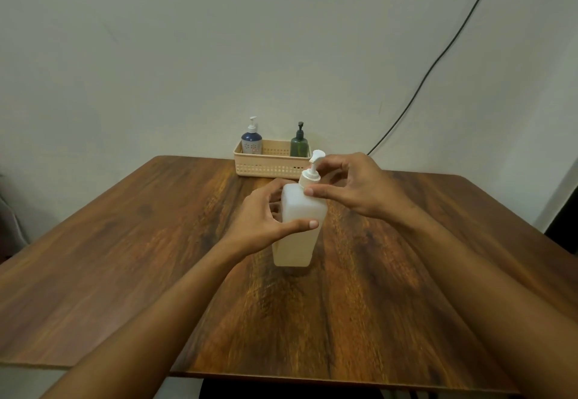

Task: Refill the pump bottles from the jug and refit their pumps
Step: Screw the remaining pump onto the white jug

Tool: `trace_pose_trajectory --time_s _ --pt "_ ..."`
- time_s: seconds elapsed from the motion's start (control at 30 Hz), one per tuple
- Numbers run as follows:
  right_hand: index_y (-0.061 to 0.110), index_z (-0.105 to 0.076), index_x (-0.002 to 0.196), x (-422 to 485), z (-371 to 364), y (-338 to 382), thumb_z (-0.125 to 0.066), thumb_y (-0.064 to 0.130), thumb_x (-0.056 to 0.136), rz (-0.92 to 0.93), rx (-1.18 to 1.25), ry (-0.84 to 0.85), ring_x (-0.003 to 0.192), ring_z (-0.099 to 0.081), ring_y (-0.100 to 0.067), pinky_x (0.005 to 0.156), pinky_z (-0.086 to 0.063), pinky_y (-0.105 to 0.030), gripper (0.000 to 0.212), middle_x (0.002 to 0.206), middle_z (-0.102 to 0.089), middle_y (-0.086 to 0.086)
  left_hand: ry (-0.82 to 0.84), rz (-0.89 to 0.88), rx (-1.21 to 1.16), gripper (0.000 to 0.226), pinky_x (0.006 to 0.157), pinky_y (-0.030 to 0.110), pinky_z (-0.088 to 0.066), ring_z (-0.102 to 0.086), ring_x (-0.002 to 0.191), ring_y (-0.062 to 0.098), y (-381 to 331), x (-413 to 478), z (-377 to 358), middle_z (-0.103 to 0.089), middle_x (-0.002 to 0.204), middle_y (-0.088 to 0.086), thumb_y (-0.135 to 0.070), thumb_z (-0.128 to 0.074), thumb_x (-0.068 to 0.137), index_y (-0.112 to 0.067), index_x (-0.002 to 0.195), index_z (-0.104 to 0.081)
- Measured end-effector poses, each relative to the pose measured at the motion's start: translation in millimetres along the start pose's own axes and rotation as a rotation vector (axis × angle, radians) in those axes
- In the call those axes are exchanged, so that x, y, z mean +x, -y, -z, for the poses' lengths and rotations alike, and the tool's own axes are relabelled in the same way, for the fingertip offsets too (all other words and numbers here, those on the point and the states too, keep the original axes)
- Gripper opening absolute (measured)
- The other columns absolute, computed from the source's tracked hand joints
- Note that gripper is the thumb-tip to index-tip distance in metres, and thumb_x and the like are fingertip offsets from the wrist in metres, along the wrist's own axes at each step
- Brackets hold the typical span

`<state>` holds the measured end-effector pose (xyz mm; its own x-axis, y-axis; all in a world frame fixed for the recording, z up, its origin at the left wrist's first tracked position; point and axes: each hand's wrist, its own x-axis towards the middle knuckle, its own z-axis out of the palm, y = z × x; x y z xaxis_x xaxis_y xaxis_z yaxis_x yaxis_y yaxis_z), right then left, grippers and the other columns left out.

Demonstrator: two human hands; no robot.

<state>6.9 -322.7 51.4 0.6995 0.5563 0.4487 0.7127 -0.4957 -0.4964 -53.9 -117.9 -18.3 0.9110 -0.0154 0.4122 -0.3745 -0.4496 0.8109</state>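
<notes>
At the middle of the table (pixel 150 242) stands the white pump bottle (pixel 297 242), left hand (pixel 262 215) curled round its body, right hand (pixel 353 186) pinching the pump collar (pixel 309 178) (loosening or tightening, unclear). Best to brace the body firmly and turn the collar squarely.

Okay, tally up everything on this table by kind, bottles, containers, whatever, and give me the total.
Pump bottles: 3, namely the white bottle, blue bottle and green bottle
Baskets: 1, the beige basket
Jugs: 0 in view
Total: 4
</notes>
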Motion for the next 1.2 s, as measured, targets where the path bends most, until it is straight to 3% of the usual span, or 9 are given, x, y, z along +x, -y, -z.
trace_pose_trajectory --time_s 0.17,0.33,0.43,0.57,0.73,0.83,0.93,1.07,1.2 --pt "0.019 -0.072 0.117 0 -4 -1 -0.090 0.050 0.078 -0.073 0.008 -0.041 0.099 -0.072 -0.011 0.084 -0.065 -0.036 0.052 0.111 -0.076 0.004 0.009 -0.006 0.012 0.091 0.097 0.048 -0.061 -0.067 0.121 0.018 -2 0 -7 -0.067 0.137 -0.002 -0.060 -0.084 0.065 -0.020 0.142 -0.057" --pt "0.030 -0.071 0.133 0 3 -5 -0.082 0.059 0.078 -0.097 0.154 0.056 0.115 -0.071 -0.011 0.099 -0.062 -0.043 0.063 0.123 -0.076 0.010 0.015 -0.003 -0.009 0.093 0.099 0.049 -0.060 -0.067 0.123 0.018 -3 0 -9 -0.066 0.138 -0.003 -0.064 -0.082 0.063 -0.022 0.142 -0.057" --pt "0.028 -0.075 0.131 5 20 -6 -0.078 0.048 0.088 -0.084 0.292 0.148 0.122 -0.070 -0.006 0.108 -0.055 -0.036 0.048 0.128 -0.077 0.011 0.017 -0.019 -0.023 0.093 0.099 0.049 -0.060 -0.067 0.122 0.018 -5 2 -10 -0.067 0.136 -0.003 -0.065 -0.081 0.062 -0.022 0.141 -0.058" --pt "0.025 -0.080 0.124 12 27 -9 -0.077 0.047 0.088 -0.063 0.220 0.235 0.121 -0.066 0.005 0.103 -0.049 -0.023 0.042 0.124 -0.077 0.018 0.000 -0.023 -0.028 0.094 0.099 0.048 -0.060 -0.067 0.121 0.016 -5 6 -11 -0.067 0.136 -0.003 -0.065 -0.083 0.062 -0.023 0.142 -0.057" --pt "0.022 -0.082 0.111 11 17 -7 -0.085 0.057 0.073 -0.099 0.106 0.046 0.117 -0.069 -0.012 0.104 -0.058 -0.047 0.052 0.124 -0.077 0.009 -0.016 -0.022 -0.061 0.092 0.100 0.047 -0.060 -0.067 0.122 0.014 -2 6 -14 -0.068 0.135 -0.006 -0.064 -0.085 0.062 -0.027 0.142 -0.058" --pt "0.019 -0.075 0.090 6 0 -5 -0.092 0.054 0.073 -0.105 0.081 -0.090 0.095 -0.074 -0.014 0.085 -0.065 -0.044 0.042 0.102 -0.078 0.006 -0.020 -0.025 -0.063 0.091 0.101 0.045 -0.059 -0.066 0.122 0.012 -3 7 -18 -0.068 0.134 -0.008 -0.062 -0.086 0.063 -0.028 0.142 -0.058" --pt "0.019 -0.067 0.093 5 -8 -6 -0.088 0.061 0.073 -0.103 0.028 -0.126 0.093 -0.073 -0.017 0.079 -0.064 -0.037 0.050 0.099 -0.076 0.005 -0.027 -0.028 -0.063 0.088 0.101 0.046 -0.059 -0.066 0.121 0.012 -4 10 -19 -0.068 0.133 -0.008 -0.062 -0.085 0.063 -0.026 0.139 -0.060" --pt "0.031 -0.071 0.131 10 17 -10 -0.078 0.062 0.081 -0.099 0.210 0.072 0.121 -0.067 -0.001 0.102 -0.055 -0.033 0.059 0.129 -0.073 0.015 -0.033 -0.019 -0.071 0.088 0.101 0.046 -0.059 -0.067 0.121 0.009 -5 13 -18 -0.069 0.131 -0.012 -0.065 -0.087 0.061 -0.031 0.137 -0.061" --pt "0.034 -0.079 0.124 12 37 -12 -0.076 0.048 0.093 -0.050 0.225 0.184 0.132 -0.059 0.004 0.111 -0.044 -0.031 0.034 0.135 -0.072 0.019 -0.042 -0.027 -0.065 0.090 0.102 0.045 -0.059 -0.066 0.122 0.008 -6 16 -21 -0.068 0.132 -0.013 -0.067 -0.087 0.061 -0.032 0.138 -0.059"
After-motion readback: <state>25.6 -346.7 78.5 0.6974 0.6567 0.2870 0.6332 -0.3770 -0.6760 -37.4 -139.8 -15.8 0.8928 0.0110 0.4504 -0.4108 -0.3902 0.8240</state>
